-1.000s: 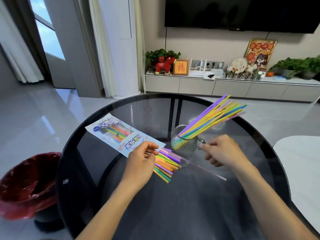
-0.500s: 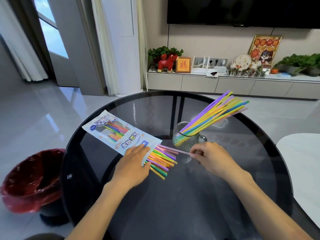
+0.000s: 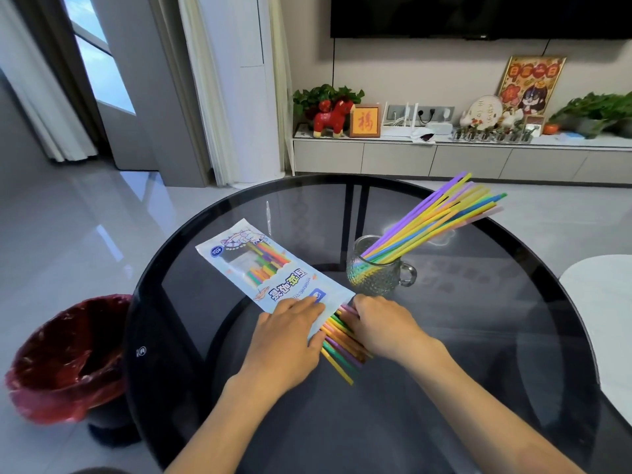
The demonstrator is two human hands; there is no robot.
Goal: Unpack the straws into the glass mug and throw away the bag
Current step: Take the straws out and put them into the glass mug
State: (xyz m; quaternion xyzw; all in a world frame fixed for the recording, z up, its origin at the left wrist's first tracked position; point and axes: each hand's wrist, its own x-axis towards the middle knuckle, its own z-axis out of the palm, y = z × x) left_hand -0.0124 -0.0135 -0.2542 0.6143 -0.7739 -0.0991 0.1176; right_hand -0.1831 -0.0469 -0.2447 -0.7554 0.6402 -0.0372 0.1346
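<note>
Head view: left hand (image 3: 290, 333) presses flat on the bag (image 3: 273, 271), mid-bench (image 3: 444, 388). Right hand (image 3: 379, 323) curls over the protruding straws (image 3: 342, 347). Glass mug (image 3: 376, 268) stands just beyond; red-lined bin (image 3: 65, 357) sits off the left edge.

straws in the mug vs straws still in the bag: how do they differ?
The mug straws stand tilted in the glass mug, fanning up and right, untouched. The bag straws lie flat on the table, poking from the bag, between the left hand and right hand. Both are mixed colours.
</note>
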